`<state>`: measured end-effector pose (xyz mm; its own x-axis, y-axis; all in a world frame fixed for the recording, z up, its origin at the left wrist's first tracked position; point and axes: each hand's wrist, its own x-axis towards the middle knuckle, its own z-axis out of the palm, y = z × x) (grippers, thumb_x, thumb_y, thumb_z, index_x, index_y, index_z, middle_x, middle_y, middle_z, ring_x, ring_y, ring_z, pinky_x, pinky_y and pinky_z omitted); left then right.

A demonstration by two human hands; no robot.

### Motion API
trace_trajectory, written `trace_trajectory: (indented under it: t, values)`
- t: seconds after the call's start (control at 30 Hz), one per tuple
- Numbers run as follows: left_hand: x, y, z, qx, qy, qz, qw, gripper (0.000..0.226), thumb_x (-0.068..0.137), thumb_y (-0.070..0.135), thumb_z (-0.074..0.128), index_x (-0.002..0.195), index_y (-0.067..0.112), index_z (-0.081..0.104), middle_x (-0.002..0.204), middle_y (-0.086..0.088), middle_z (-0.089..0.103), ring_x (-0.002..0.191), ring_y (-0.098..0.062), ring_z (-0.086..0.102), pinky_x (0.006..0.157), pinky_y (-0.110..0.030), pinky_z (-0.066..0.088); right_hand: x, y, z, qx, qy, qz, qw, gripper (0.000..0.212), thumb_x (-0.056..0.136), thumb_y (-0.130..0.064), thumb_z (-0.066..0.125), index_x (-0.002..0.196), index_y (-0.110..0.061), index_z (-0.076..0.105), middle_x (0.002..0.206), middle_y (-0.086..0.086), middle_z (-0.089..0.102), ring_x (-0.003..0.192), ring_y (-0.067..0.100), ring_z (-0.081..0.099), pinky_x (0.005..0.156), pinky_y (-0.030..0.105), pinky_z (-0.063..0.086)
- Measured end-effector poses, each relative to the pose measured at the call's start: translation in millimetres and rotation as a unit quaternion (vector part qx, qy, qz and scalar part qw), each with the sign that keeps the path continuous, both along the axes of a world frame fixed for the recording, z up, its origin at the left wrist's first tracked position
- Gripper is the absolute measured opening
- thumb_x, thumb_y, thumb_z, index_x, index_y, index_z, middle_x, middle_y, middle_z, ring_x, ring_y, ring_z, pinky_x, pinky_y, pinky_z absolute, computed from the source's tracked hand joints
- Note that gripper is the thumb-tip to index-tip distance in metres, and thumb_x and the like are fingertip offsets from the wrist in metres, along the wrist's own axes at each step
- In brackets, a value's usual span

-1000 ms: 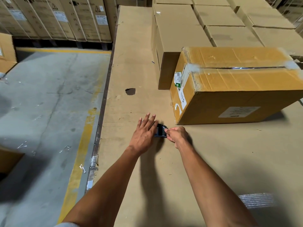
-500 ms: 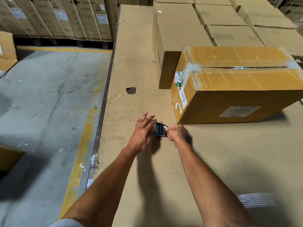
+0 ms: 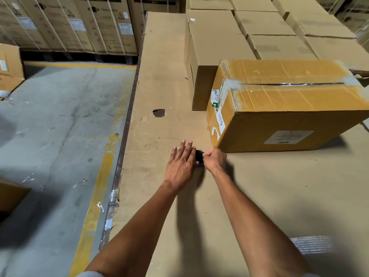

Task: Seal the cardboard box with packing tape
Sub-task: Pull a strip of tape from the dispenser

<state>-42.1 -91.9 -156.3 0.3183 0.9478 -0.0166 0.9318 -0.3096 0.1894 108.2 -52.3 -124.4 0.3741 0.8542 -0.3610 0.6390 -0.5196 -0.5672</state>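
A yellow-brown cardboard box (image 3: 289, 100) lies on the cardboard-covered work surface (image 3: 259, 186) at the right. Its top seam gapes slightly, and worn tape remnants cling to both ends. A small dark blue tape tool (image 3: 199, 157) sits between my hands, just in front of the box's near left corner and mostly hidden. My left hand (image 3: 181, 164) presses against its left side with fingers stretched straight; the thumb is hidden. My right hand (image 3: 214, 159) is curled in a fist, pinching its right edge.
Plain closed boxes (image 3: 215, 41) stand in rows behind the yellow box. A hole (image 3: 159, 112) marks the surface farther ahead. The surface's left edge (image 3: 121, 156) drops to a concrete floor with a yellow line (image 3: 99, 176). Tall strapped cartons (image 3: 79, 25) line the back left.
Both hands have shifted a little forward, toward the box's near corner. They have drawn closer together, so less of the dark blue tool shows.
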Motion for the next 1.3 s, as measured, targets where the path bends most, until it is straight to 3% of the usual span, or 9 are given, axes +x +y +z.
trace_trajectory:
  t: [0.13, 0.33, 0.47, 0.63, 0.77, 0.9, 1.1, 1.3]
  values:
    - [10.9, 1.8, 0.7, -0.019, -0.006, 0.027, 0.999, 0.071, 0.117, 0.053, 0.031, 0.173, 0.012, 0.017, 0.184, -0.009, 0.000, 0.168, -0.033, -0.017, 0.138, -0.053, 0.001, 6.0, -1.0, -4.8, 0.004, 0.000, -0.006, 1.000, 0.015, 0.103, -0.018, 0.063, 0.109, -0.008, 0.072, 0.121, 0.017, 0.074, 0.122, 0.036, 0.065, 0.097, 0.035, 0.052]
    - [11.0, 1.1, -4.3, -0.008, -0.039, 0.061, 0.997, 0.054, 0.119, 0.032, 0.032, 0.170, 0.013, 0.030, 0.183, -0.007, 0.013, 0.170, -0.033, -0.008, 0.138, -0.052, 0.007, -0.8, -2.9, -6.7, -0.017, -0.044, 0.016, 0.999, 0.022, 0.104, -0.018, 0.062, 0.122, -0.006, 0.065, 0.126, 0.021, 0.070, 0.121, 0.039, 0.066, 0.095, 0.040, 0.055]
    - [11.7, -0.5, -6.2, 0.003, -0.081, 0.075, 0.994, 0.053, 0.118, 0.031, 0.034, 0.168, 0.012, 0.033, 0.182, -0.007, 0.019, 0.170, -0.032, -0.002, 0.138, -0.053, 0.010, -4.5, -1.9, -6.9, -0.014, -0.065, 0.026, 0.997, 0.022, 0.104, -0.013, 0.061, 0.124, -0.005, 0.063, 0.126, 0.022, 0.069, 0.119, 0.039, 0.067, 0.086, 0.039, 0.056]
    - [7.9, -2.6, -7.3, 0.019, -0.179, 0.089, 0.980, 0.051, 0.117, 0.031, 0.045, 0.165, 0.013, 0.042, 0.178, -0.005, 0.031, 0.170, -0.028, 0.006, 0.138, -0.050, 0.011, -3.4, -2.0, -6.7, -0.024, -0.059, 0.019, 0.998, 0.026, 0.104, -0.018, 0.062, 0.127, -0.005, 0.063, 0.128, 0.021, 0.068, 0.118, 0.039, 0.067, 0.089, 0.040, 0.057]
    - [5.8, -3.8, -6.9, 0.028, -0.263, 0.110, 0.958, 0.046, 0.115, 0.030, 0.054, 0.159, 0.013, 0.051, 0.171, -0.003, 0.043, 0.169, -0.026, 0.016, 0.136, -0.053, 0.021, -4.0, -2.6, -7.1, -0.028, -0.062, 0.023, 0.997, 0.028, 0.105, -0.020, 0.062, 0.129, -0.005, 0.062, 0.129, 0.021, 0.068, 0.120, 0.037, 0.066, 0.081, 0.034, 0.049]
    - [2.4, -5.3, -7.2, 0.013, -0.319, 0.122, 0.940, 0.043, 0.116, 0.028, 0.054, 0.157, 0.015, 0.053, 0.172, 0.000, 0.042, 0.169, -0.023, 0.015, 0.135, -0.054, 0.025, -4.5, -3.0, -7.1, -0.030, -0.053, 0.017, 0.998, 0.029, 0.105, -0.022, 0.063, 0.129, -0.005, 0.063, 0.129, 0.020, 0.068, 0.120, 0.037, 0.067, 0.078, 0.033, 0.047]
    - [17.3, -4.8, -3.3, 0.007, -0.197, 0.136, 0.971, 0.051, 0.114, 0.032, 0.047, 0.163, 0.019, 0.043, 0.179, 0.000, 0.027, 0.171, -0.023, 0.004, 0.133, -0.058, 0.023, 2.6, -1.8, -5.4, -0.035, -0.009, 0.011, 0.999, 0.027, 0.105, -0.020, 0.059, 0.126, -0.005, 0.065, 0.130, 0.020, 0.070, 0.126, 0.039, 0.063, 0.098, 0.040, 0.053]
    - [27.3, -1.3, -0.3, 0.008, -0.173, 0.160, 0.972, 0.054, 0.111, 0.050, 0.054, 0.158, 0.024, 0.048, 0.179, -0.009, 0.023, 0.169, -0.031, 0.011, 0.133, -0.053, 0.031, 10.7, -3.4, -6.3, -0.026, -0.006, 0.020, 0.999, 0.021, 0.105, -0.017, 0.056, 0.120, -0.006, 0.065, 0.124, 0.019, 0.072, 0.122, 0.038, 0.064, 0.093, 0.039, 0.052]
